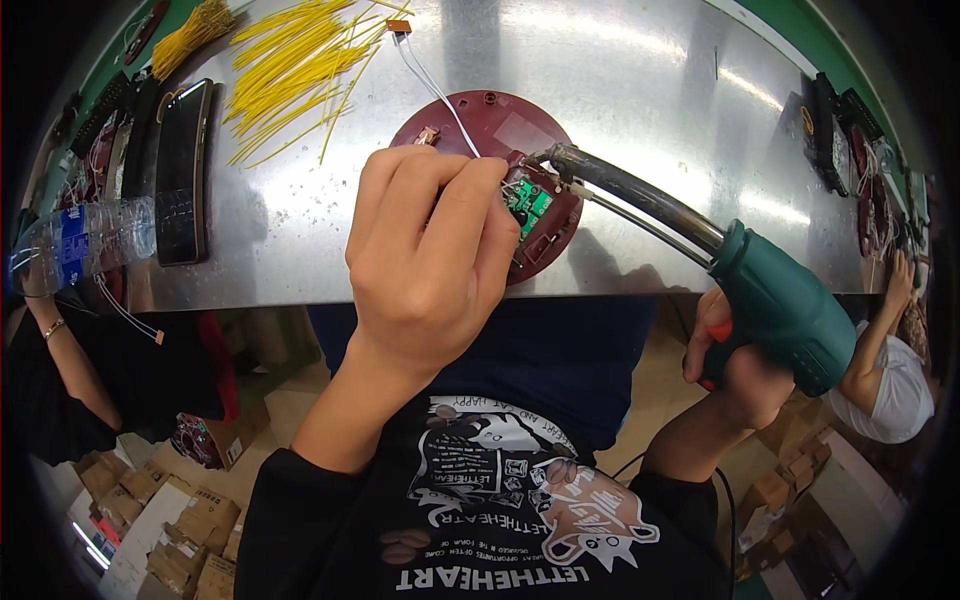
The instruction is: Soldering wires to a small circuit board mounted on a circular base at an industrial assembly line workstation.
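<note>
On the metal table lies a round, dark red plastic housing (508,122) with a small green circuit board (533,203) at its right side. My left hand (425,255) is over the housing, thumb and forefinger pinched on thin white wires (440,95). Those wires run up to a small brown connector (399,27) past the far rim. My right hand (752,385) grips the handle of a green soldering gun (785,300). The gun's tip reaches the housing's right part, close by the board and my left fingertips. My left fingers partly hide the board.
Yellow wires (300,75) are spread at the far left, beside a tied yellow bundle (195,38). A black phone (185,175) and a clear plastic bottle (95,240) lie at the left. Other people's arms show at both sides. Cardboard boxes (205,520) stand below.
</note>
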`<action>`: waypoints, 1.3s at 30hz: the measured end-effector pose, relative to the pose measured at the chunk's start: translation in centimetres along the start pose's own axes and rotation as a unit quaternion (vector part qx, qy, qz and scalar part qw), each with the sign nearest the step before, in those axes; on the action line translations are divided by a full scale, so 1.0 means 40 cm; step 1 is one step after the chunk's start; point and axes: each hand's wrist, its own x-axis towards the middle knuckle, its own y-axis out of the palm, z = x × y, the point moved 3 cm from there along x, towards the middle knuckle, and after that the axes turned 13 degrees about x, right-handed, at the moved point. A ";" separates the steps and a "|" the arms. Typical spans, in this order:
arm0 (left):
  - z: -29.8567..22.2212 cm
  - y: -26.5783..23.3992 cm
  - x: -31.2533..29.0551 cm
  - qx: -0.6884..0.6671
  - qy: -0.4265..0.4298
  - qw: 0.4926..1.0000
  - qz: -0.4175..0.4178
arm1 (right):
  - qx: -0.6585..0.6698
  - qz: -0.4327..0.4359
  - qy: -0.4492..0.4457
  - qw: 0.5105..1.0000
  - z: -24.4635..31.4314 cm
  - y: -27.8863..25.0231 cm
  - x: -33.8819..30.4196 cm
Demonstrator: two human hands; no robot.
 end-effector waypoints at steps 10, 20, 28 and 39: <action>0.001 0.003 -0.002 -0.002 0.001 1.000 -0.003 | 0.007 -0.002 -0.007 1.000 -0.004 -0.002 -0.003; 0.005 0.011 -0.006 -0.010 0.018 1.000 -0.020 | 0.031 0.003 0.018 0.999 -0.002 -0.009 0.003; 0.005 0.011 -0.007 -0.008 0.019 1.000 -0.019 | -0.004 0.010 0.005 1.000 0.001 0.001 0.008; 0.007 0.006 -0.007 -0.004 0.012 1.000 -0.006 | 0.085 -0.014 -0.047 0.995 -0.035 -0.068 0.088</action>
